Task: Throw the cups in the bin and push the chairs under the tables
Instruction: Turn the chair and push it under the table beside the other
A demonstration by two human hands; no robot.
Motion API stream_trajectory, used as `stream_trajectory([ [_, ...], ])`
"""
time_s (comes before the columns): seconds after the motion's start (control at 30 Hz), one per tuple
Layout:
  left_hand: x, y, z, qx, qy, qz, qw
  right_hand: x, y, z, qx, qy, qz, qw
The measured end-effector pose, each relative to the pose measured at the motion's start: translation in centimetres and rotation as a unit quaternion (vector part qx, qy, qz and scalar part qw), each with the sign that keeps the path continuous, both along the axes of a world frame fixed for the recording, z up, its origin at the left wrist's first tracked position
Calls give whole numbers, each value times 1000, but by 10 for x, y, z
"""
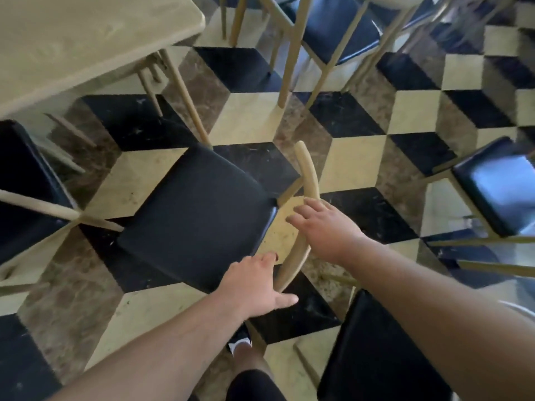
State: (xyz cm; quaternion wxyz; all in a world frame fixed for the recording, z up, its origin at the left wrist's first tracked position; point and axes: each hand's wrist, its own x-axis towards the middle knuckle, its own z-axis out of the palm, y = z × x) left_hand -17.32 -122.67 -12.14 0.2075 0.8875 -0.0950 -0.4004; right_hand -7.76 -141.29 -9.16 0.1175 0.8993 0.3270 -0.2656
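A wooden chair with a black seat [199, 215] stands in the middle of the floor, its curved wooden backrest [308, 175] nearest me. My left hand [257, 282] rests on the lower end of that backrest, fingers spread and thumb out. My right hand [324, 227] lies flat over the middle of the backrest, fingers apart and pointing left. The pale wooden table [72, 41] stands at the upper left, a short gap away from the chair's front. No cups or bin are in view.
Another black-seated chair [23, 180] sits at the left beside the table. More chairs stand at the top [333, 27], the right [498, 186] and the bottom right [376, 351]. The floor is a black, cream and brown cube-pattern tile. My shoe [238, 342] shows below.
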Motion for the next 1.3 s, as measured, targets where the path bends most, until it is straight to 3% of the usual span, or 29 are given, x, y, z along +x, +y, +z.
stream_trajectory([
  [0.1,-1,-19,-8,29,31,-44,998,10,9,-2,-68,38,58,995],
  [0.27,-1,-12,-6,45,66,-20,997,19,18,-7,-166,67,132,975],
  [0.57,-27,83,-4,104,60,-21,992,-2,89,-22,-111,71,160,978],
  [0.9,-19,204,-6,136,25,81,987,9,186,-28,-112,50,115,986],
  [1.03,0,250,-8,188,3,46,981,29,219,-28,-112,43,104,987],
  [1.3,73,291,-6,209,-49,78,974,117,265,-27,-92,39,114,988],
])
